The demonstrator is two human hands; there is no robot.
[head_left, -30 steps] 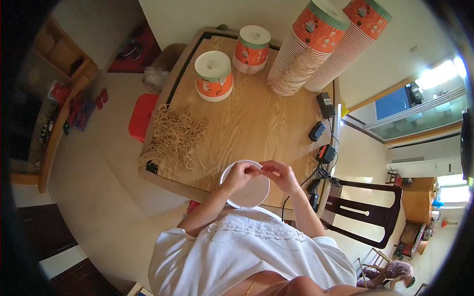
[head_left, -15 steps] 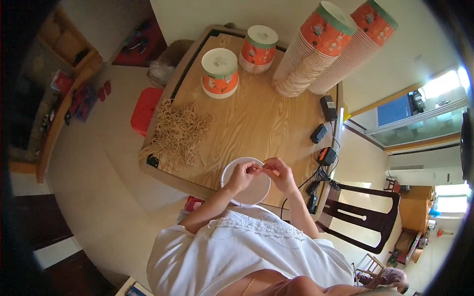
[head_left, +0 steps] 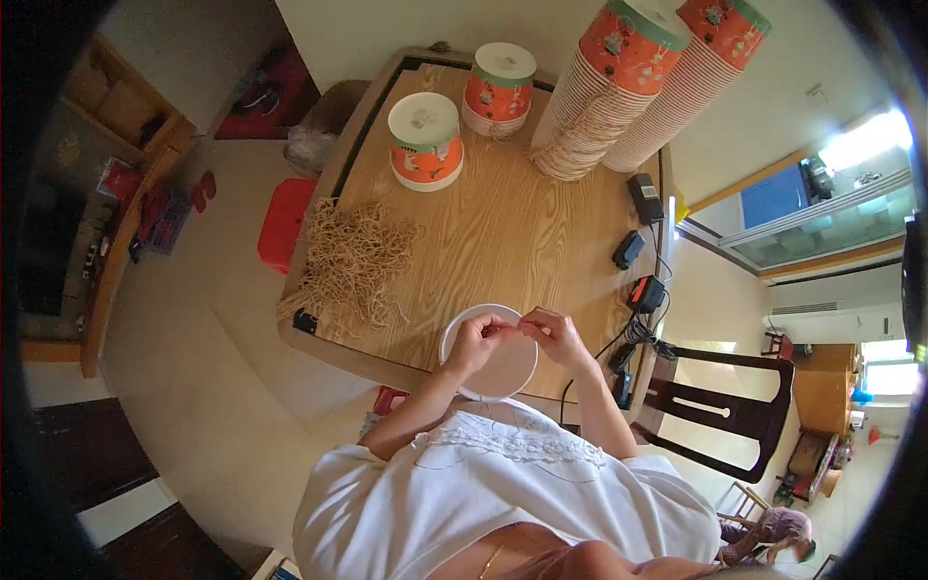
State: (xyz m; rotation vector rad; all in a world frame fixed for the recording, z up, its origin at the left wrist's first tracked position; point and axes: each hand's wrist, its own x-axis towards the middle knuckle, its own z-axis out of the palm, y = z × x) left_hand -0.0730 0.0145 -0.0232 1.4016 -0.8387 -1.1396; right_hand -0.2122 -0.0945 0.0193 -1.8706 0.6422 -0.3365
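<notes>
Both hands meet over the white paper bowl (head_left: 488,365) at the near edge of the wooden table (head_left: 503,232). Left hand (head_left: 474,343) is curled, fingertips pinched together at the bowl's far rim; right hand (head_left: 553,335) likewise curled, fingertips nearly touching the left's. Whatever they pinch is too small to make out, possibly a thin string; cannot tell for sure. Bowl sits directly under and between the hands, its open side up, partly overhanging the table edge toward the person's white shirt (head_left: 503,493). Head view, rest of table: heap of tan string loops (head_left: 353,261) well left of the hands, near the table's left edge. Two short stacks of orange printed bowls, upside down, at the far side: one (head_left: 425,140) nearer, one (head_left: 500,89) behind it. Two tall leaning stacks of the same bowls (head_left: 619,87) at far right. Black chargers and cables (head_left: 638,261) along the right edge, just right of the right hand. Dark wooden chair (head_left: 720,416) beside the table on the right; red stool (head_left: 285,222) on the floor left.
</notes>
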